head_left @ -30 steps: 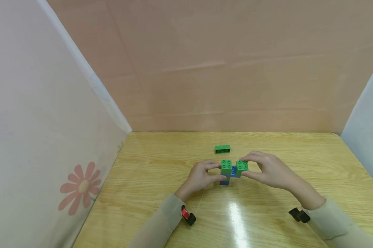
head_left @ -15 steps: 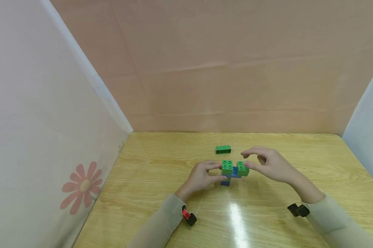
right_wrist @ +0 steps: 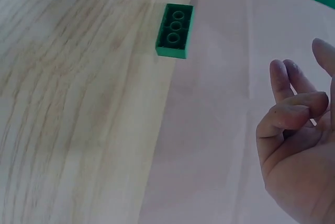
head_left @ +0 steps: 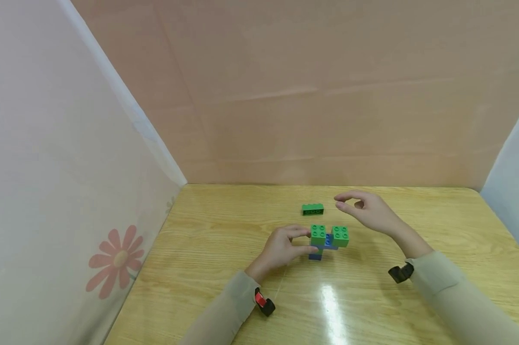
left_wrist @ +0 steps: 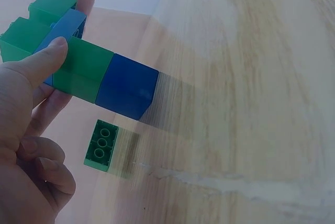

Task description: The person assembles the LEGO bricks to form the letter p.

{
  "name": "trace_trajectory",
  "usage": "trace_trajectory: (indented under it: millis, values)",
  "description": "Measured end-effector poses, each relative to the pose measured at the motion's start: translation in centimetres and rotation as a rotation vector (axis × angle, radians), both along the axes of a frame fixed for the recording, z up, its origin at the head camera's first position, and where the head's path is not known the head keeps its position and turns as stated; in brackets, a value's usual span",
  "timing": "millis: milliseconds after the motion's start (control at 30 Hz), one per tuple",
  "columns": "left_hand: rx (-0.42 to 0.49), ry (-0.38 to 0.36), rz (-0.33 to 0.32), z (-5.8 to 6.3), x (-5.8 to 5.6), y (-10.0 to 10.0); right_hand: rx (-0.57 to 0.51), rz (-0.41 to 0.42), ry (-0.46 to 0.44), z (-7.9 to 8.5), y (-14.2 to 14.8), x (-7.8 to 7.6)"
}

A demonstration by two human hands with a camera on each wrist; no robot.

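My left hand (head_left: pixel 281 248) pinches a stack of toy building bricks (head_left: pixel 318 235) between thumb and fingers. In the left wrist view its foot is a dark blue brick (left_wrist: pixel 128 86), with a green brick (left_wrist: pixel 84 72) above it. A longer blue brick (head_left: pixel 330 246) lies across that and juts to the right. Two green studded bricks sit on it, the right one (head_left: pixel 340 235) over the jutting end. Holding nothing, my right hand (head_left: pixel 371 214) hovers behind and to the right of the stack. A loose green brick (head_left: pixel 313 209) lies on its side, hollow underside showing, left of the right fingertips.
Everything is on a light wooden table (head_left: pixel 225 215). A pinkish cloth backdrop (head_left: pixel 259 120) rises at its far edge. A pale curtain with a flower print (head_left: pixel 120 258) borders the left, and another pale sheet (head_left: pixel 518 158) the right.
My right hand has let go of the right-hand green brick and moved up and back, towards the loose brick. The green brick stays on the stack. My left hand keeps its hold.
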State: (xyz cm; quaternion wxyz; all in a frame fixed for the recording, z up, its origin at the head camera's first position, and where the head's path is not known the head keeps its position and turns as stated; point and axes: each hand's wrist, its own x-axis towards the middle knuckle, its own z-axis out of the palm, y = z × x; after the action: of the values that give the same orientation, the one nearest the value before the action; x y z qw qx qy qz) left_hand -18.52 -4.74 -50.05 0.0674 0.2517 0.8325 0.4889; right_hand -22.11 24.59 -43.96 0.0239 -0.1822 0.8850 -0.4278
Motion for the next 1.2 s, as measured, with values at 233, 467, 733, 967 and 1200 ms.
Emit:
trace_trajectory:
  millis: [233, 467, 733, 967, 1200]
  values:
    - [0.008, 0.005, -0.009, -0.1, -0.1, -0.1, 0.004, 0.012, -0.021, -1.7, -0.2, -2.4]
    - [0.014, 0.007, -0.005, -0.1, 0.0, -0.1, 0.07, 0.017, -0.06, -3.8, -0.4, -4.2]
    - [0.021, 0.019, -0.017, -0.1, 0.0, 0.0, 0.087, 0.014, -0.109, -5.4, -0.9, -5.6]
    - [0.018, 0.011, -0.016, -0.3, 0.0, 0.0, 0.088, 0.039, -0.162, -6.4, -1.2, -6.6]
    - [0.038, -0.001, -0.003, -0.5, 0.0, 0.0, 0.084, 0.077, -0.199, -6.9, -1.4, -7.0]
